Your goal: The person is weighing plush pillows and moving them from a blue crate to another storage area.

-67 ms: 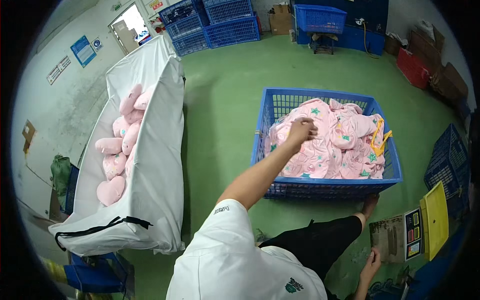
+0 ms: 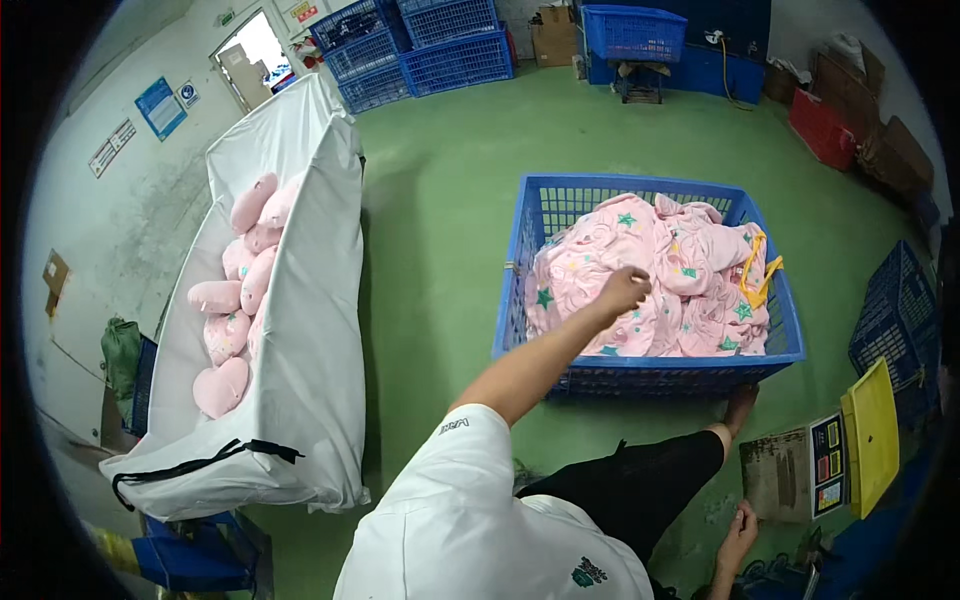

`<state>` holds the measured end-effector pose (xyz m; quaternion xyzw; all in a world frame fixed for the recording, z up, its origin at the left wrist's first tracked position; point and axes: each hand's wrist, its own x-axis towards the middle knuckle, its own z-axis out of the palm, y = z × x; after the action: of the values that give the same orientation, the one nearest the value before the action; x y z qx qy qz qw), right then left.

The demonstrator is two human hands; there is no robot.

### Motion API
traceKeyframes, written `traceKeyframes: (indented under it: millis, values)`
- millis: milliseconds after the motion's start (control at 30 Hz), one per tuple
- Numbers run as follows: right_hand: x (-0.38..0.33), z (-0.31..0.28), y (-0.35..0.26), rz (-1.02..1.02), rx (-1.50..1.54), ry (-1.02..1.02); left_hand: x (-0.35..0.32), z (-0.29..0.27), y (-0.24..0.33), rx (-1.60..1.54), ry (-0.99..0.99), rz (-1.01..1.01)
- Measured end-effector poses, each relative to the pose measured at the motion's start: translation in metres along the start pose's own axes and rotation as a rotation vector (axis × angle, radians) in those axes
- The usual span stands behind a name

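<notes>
A blue plastic crate (image 2: 520, 300) stands on the green floor, heaped with pink cloth covers (image 2: 680, 280) printed with green stars. My left arm reaches out over the crate's near left corner. My left hand (image 2: 624, 290) rests on top of the pile, its fingers curled into the pink cloth. A yellow strap (image 2: 755, 270) lies on the pile's right side. My right hand (image 2: 740, 535) hangs low at the lower right beside a flat piece of cardboard (image 2: 775, 475), holding nothing. My foot (image 2: 740, 400) is against the crate's front.
A long white fabric bin (image 2: 310, 330) at the left holds several pink heart-shaped cushions (image 2: 222, 385). Stacked blue crates (image 2: 440, 45) and cardboard boxes line the far wall. A yellow-topped scale (image 2: 870, 440) and another blue crate (image 2: 900, 310) are at the right.
My left hand has slid a little nearer and rightward on the pink pile. The right hand has stayed where it was.
</notes>
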<state>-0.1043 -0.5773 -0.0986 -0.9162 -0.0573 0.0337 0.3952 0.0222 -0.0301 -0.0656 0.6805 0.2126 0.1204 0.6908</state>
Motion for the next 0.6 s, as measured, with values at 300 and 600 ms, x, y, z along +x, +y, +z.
traceKeyframes:
  millis: [300,600]
  values:
    - [-0.041,0.012,0.026,0.37,0.07,-0.206,0.059,0.032,-0.162,0.928,-0.144,0.074]
    - [-0.078,0.035,0.073,0.478,0.145,-0.089,0.08,0.058,-0.169,0.903,-0.06,0.072]
